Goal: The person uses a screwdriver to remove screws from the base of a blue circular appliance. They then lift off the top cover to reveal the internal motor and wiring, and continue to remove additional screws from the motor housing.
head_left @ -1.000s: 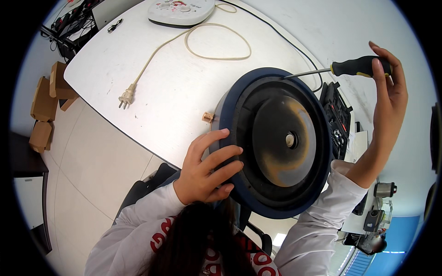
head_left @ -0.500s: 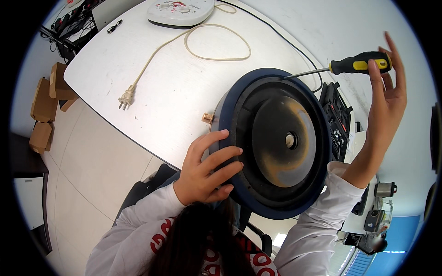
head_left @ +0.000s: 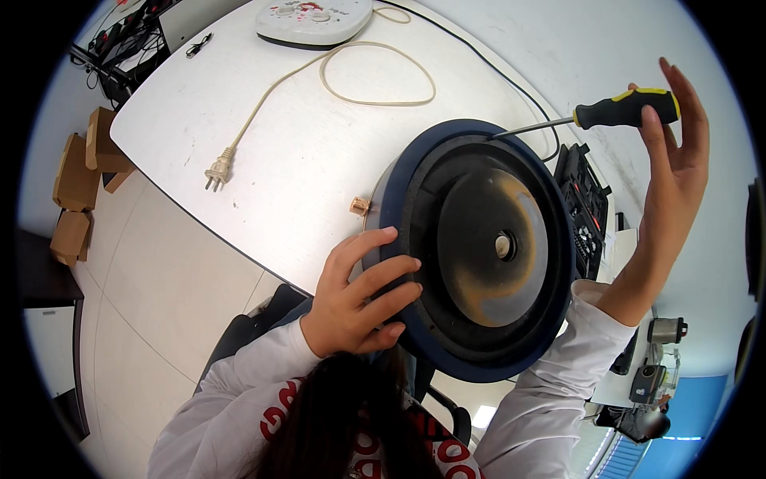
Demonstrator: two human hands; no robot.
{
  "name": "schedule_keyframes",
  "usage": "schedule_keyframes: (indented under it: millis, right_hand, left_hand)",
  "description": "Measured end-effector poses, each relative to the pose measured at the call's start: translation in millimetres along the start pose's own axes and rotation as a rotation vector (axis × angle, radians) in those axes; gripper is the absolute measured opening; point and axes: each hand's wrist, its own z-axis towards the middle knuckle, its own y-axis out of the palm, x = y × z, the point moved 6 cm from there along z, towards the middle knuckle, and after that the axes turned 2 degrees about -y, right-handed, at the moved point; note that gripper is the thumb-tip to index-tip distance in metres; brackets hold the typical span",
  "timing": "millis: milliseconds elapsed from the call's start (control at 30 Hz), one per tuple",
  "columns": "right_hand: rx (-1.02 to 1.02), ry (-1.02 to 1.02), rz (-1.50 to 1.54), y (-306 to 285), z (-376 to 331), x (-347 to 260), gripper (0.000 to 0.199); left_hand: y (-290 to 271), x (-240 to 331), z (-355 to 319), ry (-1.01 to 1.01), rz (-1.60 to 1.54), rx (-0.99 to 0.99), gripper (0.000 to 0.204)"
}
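A round appliance body point(head_left: 415, 343) with a dark blue rim is tilted so its open face shows, like a cooker with a worn heating plate point(head_left: 467, 275) around a small central hole. My left hand point(head_left: 359, 291) holds its left side, fingertips over the rim. A black and yellow screwdriver point(head_left: 626, 110) reaches from the right, its tip on the black ring inside the rim's far edge. My right hand point(head_left: 674, 160) has its fingertips closed round the end of the handle, with the forefinger raised. A copper-coloured fitting point(head_left: 360, 206) sticks out at the appliance's left side.
On the white table point(head_left: 199, 104) lie a beige power cord point(head_left: 267, 104) with its plug and a white unit point(head_left: 311, 20) with knobs at the back. An open black tool case point(head_left: 586, 207) stands behind the appliance's right side. Cardboard boxes point(head_left: 76, 172) sit on the floor at left.
The screwdriver handle has turned about its length, so its yellow patch has rolled upward. My right hand's fingers have shifted slightly on it. My left hand stays in place.
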Motion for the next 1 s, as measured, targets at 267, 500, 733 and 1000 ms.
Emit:
schedule_keyframes:
  millis: [267,500,733,1000]
  right_hand:
    - [0.011,0.093,-0.195,4.8,-0.3,8.1,0.039]
    - [-0.018,0.068,-0.035,-3.0,1.8,17.2,0.042]
    - [0.009,0.136,-0.143,-1.0,2.0,20.1,0.041]
    - [0.096,0.128,0.008,1.6,-3.4,25.4,0.047]
  left_hand:
    - [0.1,0.0,0.2,0.0,-0.004,0.014,0.032]
    - [0.3,0.2,0.4,0.001,-0.003,0.015,0.032]
    - [-0.1,-0.5,0.1,0.002,0.0,0.012,0.032]
    - [0.1,0.2,0.7,0.002,-0.008,0.006,0.032]
